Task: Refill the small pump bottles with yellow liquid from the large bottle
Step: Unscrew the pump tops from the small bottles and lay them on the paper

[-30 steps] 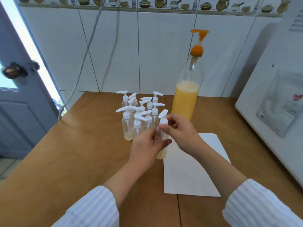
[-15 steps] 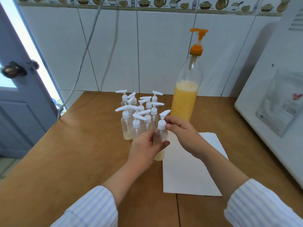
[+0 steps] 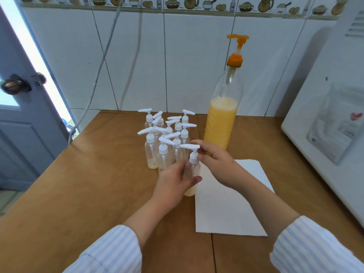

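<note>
A small clear pump bottle (image 3: 190,189) with a little yellow liquid at its bottom stands at the left edge of a white paper sheet (image 3: 226,205). My left hand (image 3: 174,184) grips its body. My right hand (image 3: 214,160) pinches its white pump head (image 3: 192,152) at the collar; the nozzle points left. Behind it stands a cluster of several small pump bottles (image 3: 165,140), mostly empty. The large bottle (image 3: 222,119), half full of yellow liquid with an orange pump on top, stands at the back right of them.
The wooden table (image 3: 88,184) runs to a tiled wall. A white appliance (image 3: 325,125) takes up the right side. A blue door (image 3: 23,115) with a knob is at the left, and a cable (image 3: 98,69) hangs down the wall.
The pump head has turned under my right hand, its nozzle swinging from pointing up-right to pointing left. My left hand kept its grip on the bottle's body.
</note>
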